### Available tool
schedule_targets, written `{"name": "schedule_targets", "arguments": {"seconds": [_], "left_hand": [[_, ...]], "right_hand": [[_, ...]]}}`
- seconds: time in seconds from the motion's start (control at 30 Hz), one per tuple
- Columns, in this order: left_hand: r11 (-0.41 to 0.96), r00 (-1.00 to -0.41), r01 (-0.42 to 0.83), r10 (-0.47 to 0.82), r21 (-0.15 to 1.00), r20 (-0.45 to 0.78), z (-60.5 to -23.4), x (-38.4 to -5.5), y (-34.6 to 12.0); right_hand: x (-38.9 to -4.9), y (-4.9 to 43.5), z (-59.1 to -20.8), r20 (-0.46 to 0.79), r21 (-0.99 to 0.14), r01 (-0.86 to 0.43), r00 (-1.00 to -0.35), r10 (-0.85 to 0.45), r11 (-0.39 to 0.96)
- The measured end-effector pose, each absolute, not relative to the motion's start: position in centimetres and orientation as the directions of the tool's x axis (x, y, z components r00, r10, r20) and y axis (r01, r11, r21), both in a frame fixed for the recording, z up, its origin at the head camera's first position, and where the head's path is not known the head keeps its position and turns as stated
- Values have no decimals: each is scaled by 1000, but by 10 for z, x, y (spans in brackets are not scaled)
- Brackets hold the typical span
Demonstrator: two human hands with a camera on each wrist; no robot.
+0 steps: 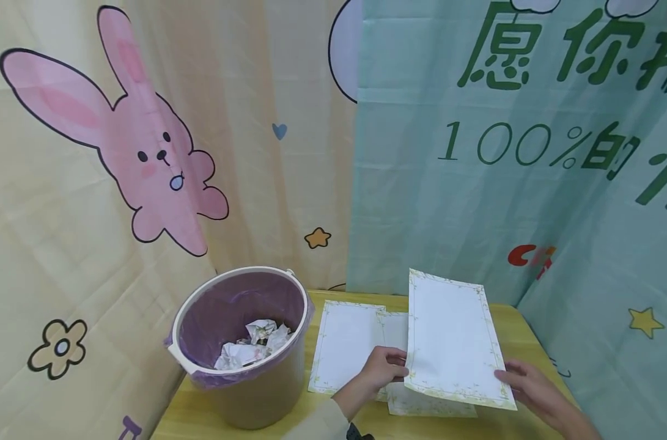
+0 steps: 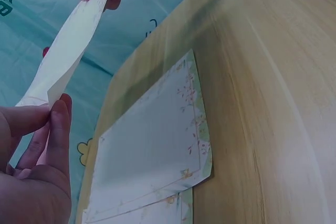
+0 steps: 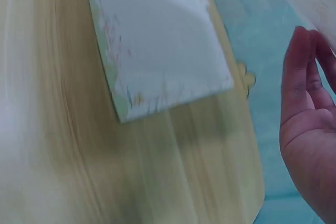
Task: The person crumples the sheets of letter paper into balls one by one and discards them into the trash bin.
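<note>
A white sheet of paper (image 1: 454, 342) with a floral border is held up above the table, tilted toward me. My left hand (image 1: 384, 371) pinches its left edge between thumb and fingers; the left wrist view shows this pinch close up, the hand (image 2: 39, 156) at the sheet's near corner. On the opposite side, my right hand (image 1: 534, 391) pinches the lower right edge. Under the raised sheet lie more bordered sheets (image 1: 346, 345), overlapping on the table. In the right wrist view my right hand (image 3: 310, 103) has its fingertips together on the paper (image 3: 310, 3).
To the left on the wooden table (image 1: 316, 415) stands a bin (image 1: 256, 397) with a purple liner (image 1: 212, 324). Crumpled papers (image 1: 242, 354) lie inside it. Printed curtains (image 1: 278, 183) hang close behind and beside the table.
</note>
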State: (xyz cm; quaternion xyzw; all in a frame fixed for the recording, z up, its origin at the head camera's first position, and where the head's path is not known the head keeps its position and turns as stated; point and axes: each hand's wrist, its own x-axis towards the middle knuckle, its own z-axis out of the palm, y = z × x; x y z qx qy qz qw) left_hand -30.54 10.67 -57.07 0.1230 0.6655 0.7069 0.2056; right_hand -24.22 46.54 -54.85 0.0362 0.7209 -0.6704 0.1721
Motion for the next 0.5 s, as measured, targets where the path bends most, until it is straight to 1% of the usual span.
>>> {"name": "schedule_targets", "arguments": {"seconds": [0.07, 0.13, 0.27, 0.4, 0.5], "left_hand": [[-25, -879, -134, 464, 991, -107, -565, -304, 92], [-34, -875, -148, 470, 988, -115, -561, -301, 78], [-58, -875, -161, 470, 985, -116, -556, -294, 52], [-113, -889, -145, 450, 983, -79, -551, -288, 32], [-199, -900, -151, 432, 968, -51, -550, -287, 22]], "right_hand": [[-243, 448, -537, -277, -958, 263, -950, -145, 112], [-244, 431, -528, -231, -970, 215, -962, -146, 117], [-242, 403, -516, -139, -982, 130, -988, -61, 136], [-241, 379, -507, -83, -974, 91, -995, 49, 209], [-240, 362, -502, -37, -962, 60, -995, 90, 268]]}}
